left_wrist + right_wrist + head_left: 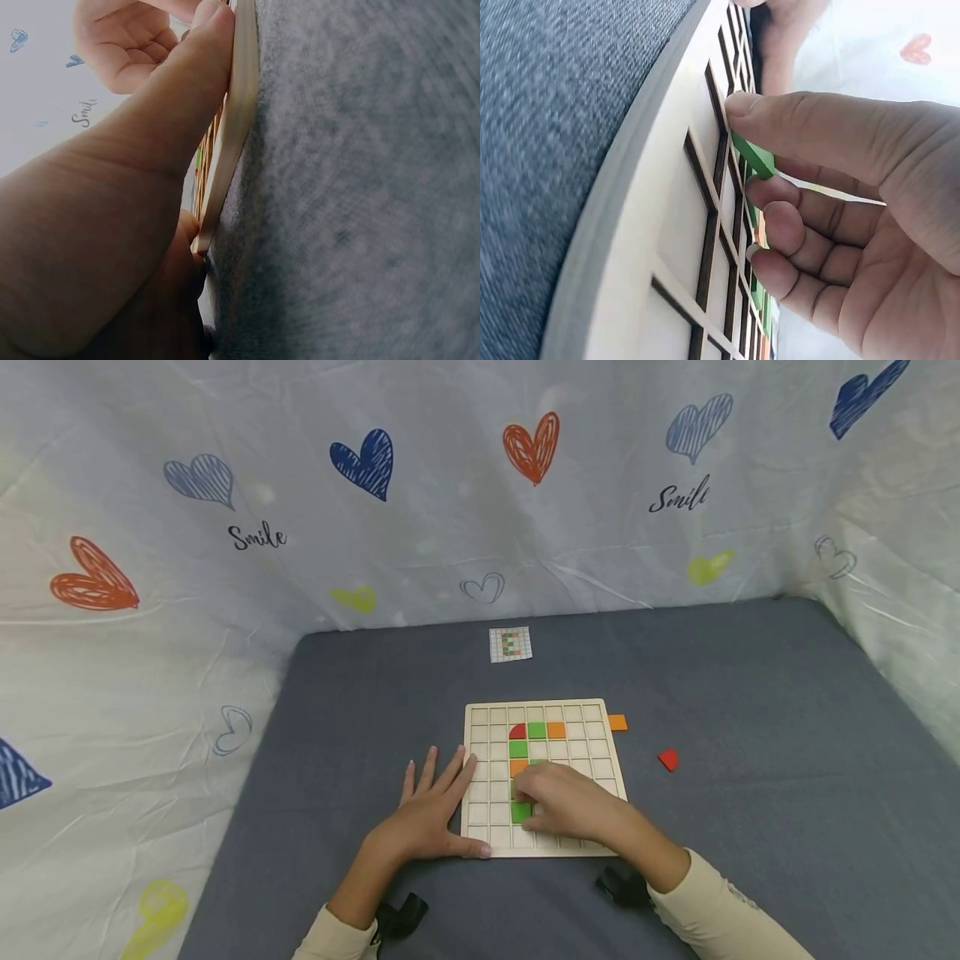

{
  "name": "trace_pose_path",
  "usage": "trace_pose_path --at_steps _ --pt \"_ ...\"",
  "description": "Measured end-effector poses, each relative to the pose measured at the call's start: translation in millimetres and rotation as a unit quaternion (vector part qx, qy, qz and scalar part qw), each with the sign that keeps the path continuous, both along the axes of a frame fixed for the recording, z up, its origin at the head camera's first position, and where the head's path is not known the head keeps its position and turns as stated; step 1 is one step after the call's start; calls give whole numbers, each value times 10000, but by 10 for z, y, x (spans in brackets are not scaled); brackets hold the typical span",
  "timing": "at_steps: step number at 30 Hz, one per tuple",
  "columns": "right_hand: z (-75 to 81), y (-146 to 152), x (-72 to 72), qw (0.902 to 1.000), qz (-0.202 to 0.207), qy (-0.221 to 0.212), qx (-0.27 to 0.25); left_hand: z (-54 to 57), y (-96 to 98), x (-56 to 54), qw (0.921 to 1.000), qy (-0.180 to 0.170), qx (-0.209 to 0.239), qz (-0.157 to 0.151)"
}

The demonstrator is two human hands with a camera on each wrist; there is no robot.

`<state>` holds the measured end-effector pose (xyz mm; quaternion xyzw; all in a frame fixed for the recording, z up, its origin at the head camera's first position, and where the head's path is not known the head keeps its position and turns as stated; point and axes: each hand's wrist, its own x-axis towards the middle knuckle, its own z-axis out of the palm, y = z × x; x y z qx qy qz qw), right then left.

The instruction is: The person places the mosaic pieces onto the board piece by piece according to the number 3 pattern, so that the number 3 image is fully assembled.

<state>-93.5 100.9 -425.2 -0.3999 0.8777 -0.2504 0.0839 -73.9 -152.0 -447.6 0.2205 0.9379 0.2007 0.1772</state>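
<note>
A light wooden grid board (pixel 480 789) lies on the grey cloth. My left hand (pixel 426 822) rests at its left edge with fingers spread and the thumb on the near corner. Over the lower middle of the grid, my right hand (pixel 573 802) pinches a green square tile (pixel 754 156) between thumb and fingers; the tile is tilted at its cell in the right wrist view. Above it in the same column are an orange tile (pixel 518 767), another green tile (pixel 518 748) and a rounded red piece (pixel 518 732). The right hand hides several cells.
Off the board's right edge lies an orange square tile (pixel 617 722), with a red rounded piece (pixel 668 760) farther right. A small pattern card (pixel 511 644) lies behind the board. Beyond the table (pixel 360 693) hangs a white sheet (pixel 435 543) printed with hearts.
</note>
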Motion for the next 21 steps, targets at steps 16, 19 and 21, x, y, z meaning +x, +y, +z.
trace_pose_path --at_steps 16,19,21 --pt "10 57 -2 9975 208 -513 -433 19 5 4 10000 -43 -14 23" --pt "-4 70 5 9970 217 -585 -459 15 3 3 10000 -42 -8 33" --pt "-9 84 10 9971 210 -565 -471 9 -1 3 10000 -43 3 35"
